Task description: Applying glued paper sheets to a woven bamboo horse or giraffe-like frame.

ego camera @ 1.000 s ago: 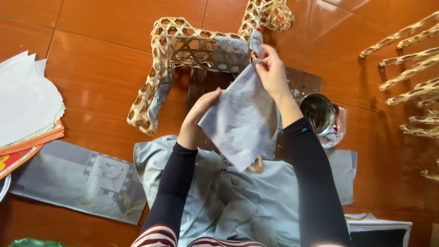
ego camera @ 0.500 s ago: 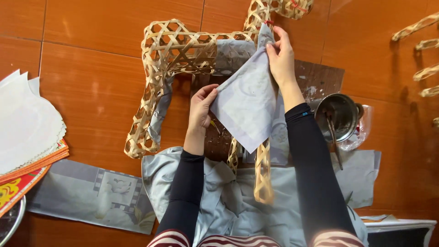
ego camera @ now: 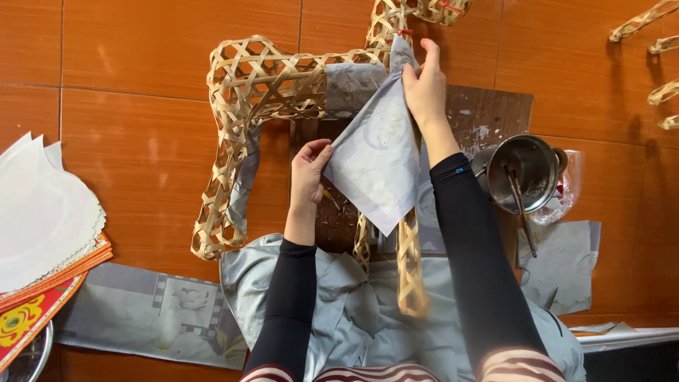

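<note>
Grey paper sheet (ego camera: 375,166): held against woven bamboo frame (ego camera: 269,92), centre of view, over dark board (ego camera: 488,113) on orange tiled floor (ego camera: 141,155)

Near: loose grey paper pile (ego camera: 339,318) spread under forearms; printed grey strip (ego camera: 155,318) at left

Left hand (ego camera: 309,173): fingers pinched on sheet's left corner

Right hand (ego camera: 424,88): fingers clamped on sheet's top corner, pressing it at frame's neck

Right of board: metal pot (ego camera: 523,170) with sticks inside

Left edge: stack of white scalloped paper (ego camera: 42,212) over orange and red sheets

Far right: more bamboo pieces (ego camera: 654,42)
</note>
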